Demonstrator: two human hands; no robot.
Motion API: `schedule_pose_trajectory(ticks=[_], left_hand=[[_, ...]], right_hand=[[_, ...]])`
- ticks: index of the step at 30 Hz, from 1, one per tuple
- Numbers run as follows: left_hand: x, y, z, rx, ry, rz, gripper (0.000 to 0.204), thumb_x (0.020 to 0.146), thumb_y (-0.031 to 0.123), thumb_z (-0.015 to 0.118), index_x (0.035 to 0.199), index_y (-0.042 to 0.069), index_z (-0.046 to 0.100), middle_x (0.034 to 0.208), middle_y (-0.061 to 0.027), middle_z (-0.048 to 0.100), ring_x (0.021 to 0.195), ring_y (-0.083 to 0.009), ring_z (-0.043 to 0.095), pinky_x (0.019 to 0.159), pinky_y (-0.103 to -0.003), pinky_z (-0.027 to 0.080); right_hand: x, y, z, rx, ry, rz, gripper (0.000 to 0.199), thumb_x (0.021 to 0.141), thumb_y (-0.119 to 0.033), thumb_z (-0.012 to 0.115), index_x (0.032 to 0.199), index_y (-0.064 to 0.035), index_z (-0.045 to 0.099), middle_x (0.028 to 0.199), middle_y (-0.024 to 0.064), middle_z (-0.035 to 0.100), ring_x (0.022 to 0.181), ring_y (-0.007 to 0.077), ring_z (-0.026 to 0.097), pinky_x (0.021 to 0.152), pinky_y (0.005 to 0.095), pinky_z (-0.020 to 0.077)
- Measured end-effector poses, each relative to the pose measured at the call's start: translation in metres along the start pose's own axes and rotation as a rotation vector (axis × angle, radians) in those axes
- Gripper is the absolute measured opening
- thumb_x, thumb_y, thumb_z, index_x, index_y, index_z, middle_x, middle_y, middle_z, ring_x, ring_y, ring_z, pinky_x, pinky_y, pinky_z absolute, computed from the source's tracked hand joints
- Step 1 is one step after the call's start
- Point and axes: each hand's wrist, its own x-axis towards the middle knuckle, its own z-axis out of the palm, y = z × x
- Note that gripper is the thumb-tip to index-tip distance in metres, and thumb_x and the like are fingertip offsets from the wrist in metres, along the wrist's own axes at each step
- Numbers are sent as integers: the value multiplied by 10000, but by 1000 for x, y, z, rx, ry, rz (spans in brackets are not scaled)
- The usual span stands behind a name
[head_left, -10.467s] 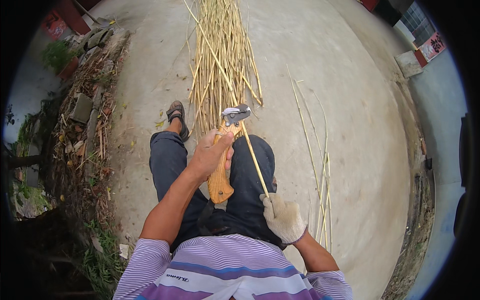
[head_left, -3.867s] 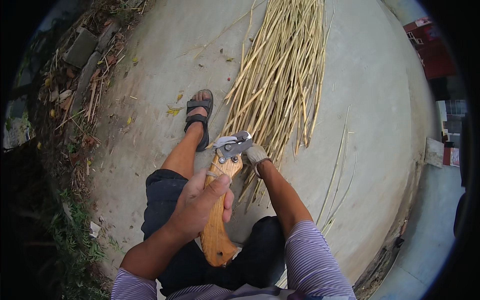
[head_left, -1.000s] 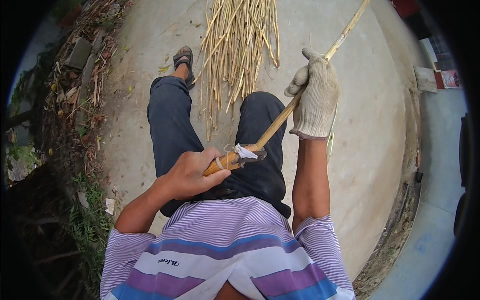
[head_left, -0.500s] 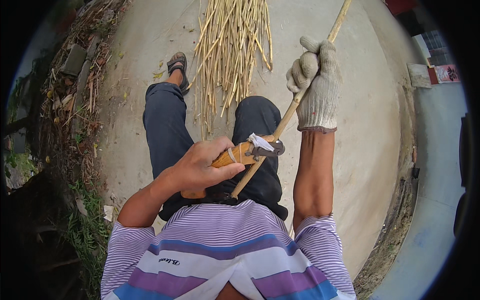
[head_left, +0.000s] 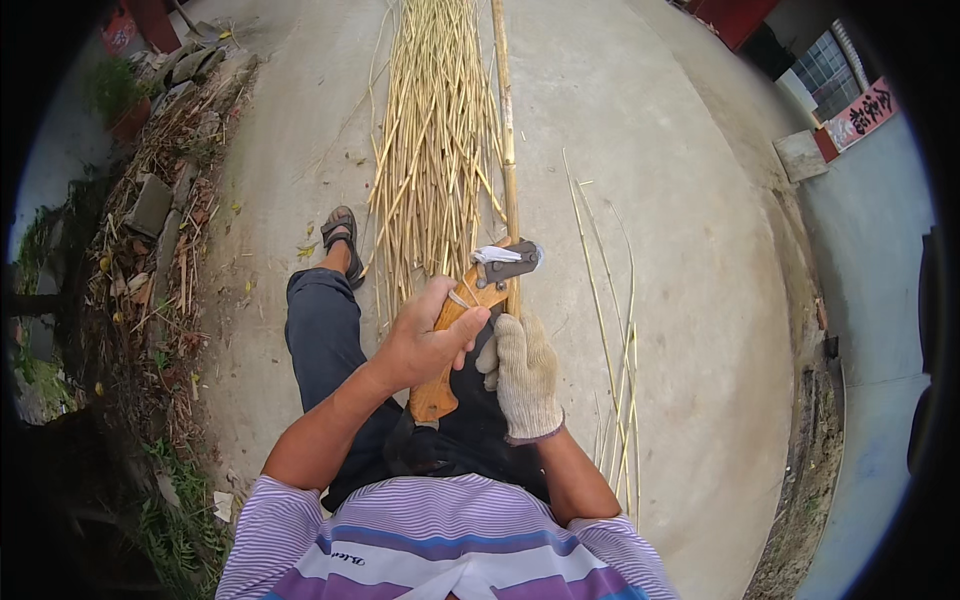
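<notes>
My bare left hand (head_left: 420,340) is wrapped around the wooden handle of a cutting tool (head_left: 434,392) with a dark metal head. White cloth and a pale band are bound around it. The metal head lies against a long yellowish cane (head_left: 507,150), which runs away from me toward the far edge. In a knitted, off-white glove, my right hand (head_left: 528,375) closes on the cane's near end, just below the tool head. Its fingertips are partly hidden. Beyond the tool, a heap of many thin, straw-coloured stalks (head_left: 430,140) lies lengthwise on the concrete.
A few thin stripped stalks (head_left: 612,340) lie on the ground to my right. My sandalled left foot (head_left: 342,238) rests beside the heap. Rubble and dry plant litter (head_left: 165,265) line the left side, and a pale blue-grey wall (head_left: 880,300) stands at the right.
The cane has swung from slanting right to pointing nearly straight ahead. My right hand has come down and inward to its near end; the left hand and tool have shifted slightly.
</notes>
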Motion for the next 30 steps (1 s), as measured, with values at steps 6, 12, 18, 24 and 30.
schedule_pose_trajectory(ticks=[6,12,18,24,30], left_hand=[[1,-23,-2,-394,-20,-89,287,997,278,648,1068,29,525,704,-32,581,519,-106,552,493,-248,468],[-1,-30,-10,-477,161,-176,312,961,299,704,1039,37,554,692,-40,586,511,-110,557,484,-247,476],[1,-6,5,-387,60,-131,294,973,265,689,1041,18,544,687,-35,579,522,-103,554,494,-237,464],[2,-21,26,-279,-28,-149,276,1019,274,617,1119,39,513,702,-25,537,539,-107,535,510,-248,461],[-23,-34,43,-394,6,-178,241,1025,244,601,1098,43,490,694,-29,536,550,-124,552,517,-265,476]], right_hand=[[12,-11,-9,-109,-136,23,297,1070,-290,465,1080,-24,596,618,46,582,543,134,600,520,323,473],[24,28,-11,-631,-138,-451,192,1023,-203,514,1073,-43,607,776,119,651,630,310,653,531,422,505],[-70,24,-75,-759,-186,-410,155,977,-127,531,1072,-58,632,1062,119,664,702,296,678,548,415,535],[-63,-18,-82,-228,-230,383,362,1062,-322,462,1259,-42,578,726,37,589,591,114,583,541,293,487],[-30,-25,-69,-223,-312,393,340,1069,-291,431,1088,-40,660,720,45,554,573,118,539,536,295,445]])
